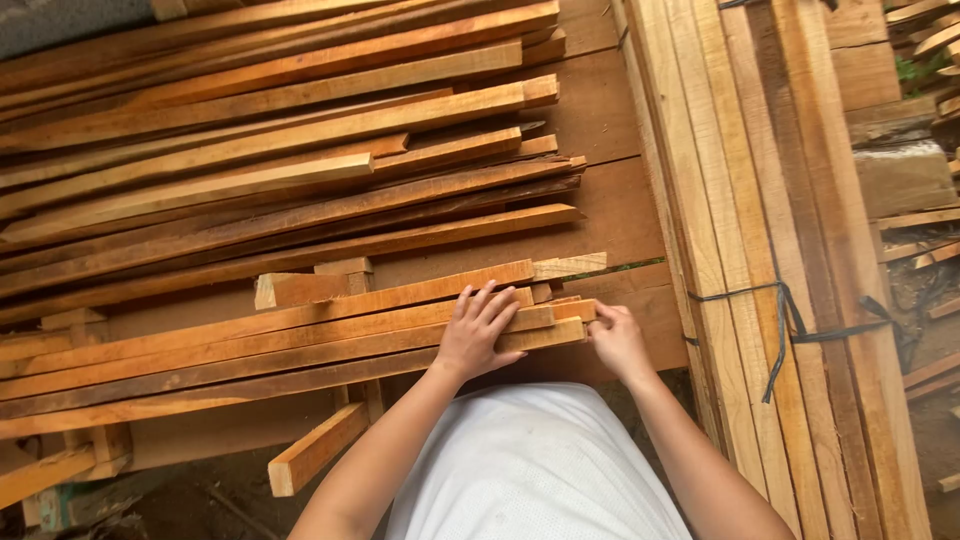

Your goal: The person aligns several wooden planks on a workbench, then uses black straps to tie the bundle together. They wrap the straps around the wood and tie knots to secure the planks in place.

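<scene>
Nearest, a short loose wood offcut (pixel 318 448) juts out below the surface. Just above it, the left hand (pixel 478 330) lies flat on a row of long orange-brown slats (pixel 250 345), fingers spread apart on top. The right hand (pixel 617 338) is at the slats' right ends, fingers curled against the end faces. To the right lies a bundle of pale planks (pixel 760 200) tied with a dark strap (pixel 790 325). Farther back, a larger stack of slats (pixel 280 130) covers the surface.
</scene>
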